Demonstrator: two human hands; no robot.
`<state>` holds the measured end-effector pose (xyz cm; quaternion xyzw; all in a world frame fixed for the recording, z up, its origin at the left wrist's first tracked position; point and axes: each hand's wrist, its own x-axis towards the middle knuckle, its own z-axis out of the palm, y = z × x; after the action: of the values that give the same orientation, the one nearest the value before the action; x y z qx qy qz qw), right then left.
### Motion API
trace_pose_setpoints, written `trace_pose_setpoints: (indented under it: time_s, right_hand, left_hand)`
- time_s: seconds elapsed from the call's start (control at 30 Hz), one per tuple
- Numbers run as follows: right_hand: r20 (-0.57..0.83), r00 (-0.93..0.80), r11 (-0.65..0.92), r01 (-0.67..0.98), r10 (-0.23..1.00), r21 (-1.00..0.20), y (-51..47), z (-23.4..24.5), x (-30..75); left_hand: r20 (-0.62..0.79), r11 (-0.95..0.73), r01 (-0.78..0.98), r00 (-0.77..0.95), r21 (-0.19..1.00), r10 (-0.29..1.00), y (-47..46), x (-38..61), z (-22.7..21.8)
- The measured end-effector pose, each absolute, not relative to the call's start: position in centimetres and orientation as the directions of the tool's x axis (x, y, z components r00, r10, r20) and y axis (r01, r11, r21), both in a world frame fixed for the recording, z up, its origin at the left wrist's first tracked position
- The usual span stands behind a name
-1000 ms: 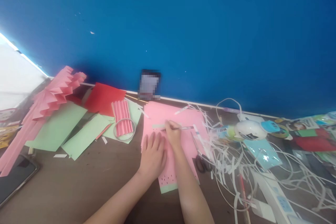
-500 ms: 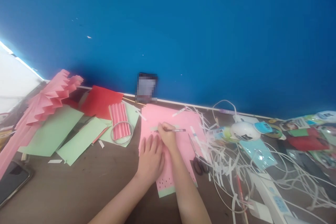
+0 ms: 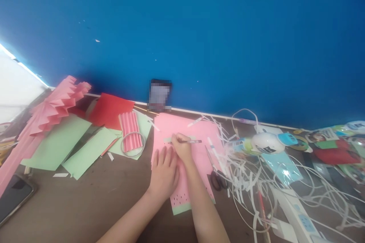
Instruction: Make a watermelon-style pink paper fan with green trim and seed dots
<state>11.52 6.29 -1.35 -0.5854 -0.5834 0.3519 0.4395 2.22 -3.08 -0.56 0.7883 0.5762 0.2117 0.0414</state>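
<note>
Pink paper sheets point(image 3: 196, 125) lie in front of me, with a green strip and small dark marks along the near edge. My left hand point(image 3: 164, 172) rests flat on the pink paper, fingers stretched out. Closed around a pen point(image 3: 195, 141), my right hand point(image 3: 182, 146) sits just beyond the left fingertips. The pen's tip points left, over a green strip with small dark dots. Scissors with dark handles point(image 3: 219, 180) lie to the right of my right forearm, partly on the paper.
Left are green sheets point(image 3: 85, 152), red paper point(image 3: 110, 111), a pleated pink piece point(image 3: 131, 127), a metal ring point(image 3: 122, 145), a large pink paper fan point(image 3: 54, 106) and a phone point(image 3: 14, 197). Right are tangled white strips, a glue bottle point(image 3: 268, 142) and a power strip point(image 3: 296, 212). A screen point(image 3: 159, 95) leans on the wall.
The view has shifted very slightly. Both hands and the pen stay in almost the same place on the paper.
</note>
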Motion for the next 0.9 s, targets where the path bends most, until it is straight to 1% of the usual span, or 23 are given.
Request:
trace_pose_setpoints:
  time_s: [0.57, 0.77, 0.9]
  right_hand:
    - [0.109, 0.079, 0.070, 0.391, 0.991, -0.918, 6.22, -0.87, 11.36]
    - [0.142, 0.159, 0.080, 0.347, 0.977, -0.934, 5.98, -0.74, 11.91]
    - [0.112, 0.112, 0.062, 0.377, 0.987, -0.924, 5.93, -0.96, 11.95]
  left_hand:
    - [0.257, -0.324, 0.898, 0.251, 0.299, 0.933, -3.15, 2.13, -0.53]
    - [0.257, -0.316, 0.900, 0.242, 0.300, 0.936, -3.16, 2.09, -0.53]
    - [0.247, -0.321, 0.893, 0.249, 0.315, 0.936, -3.12, 2.03, -0.42]
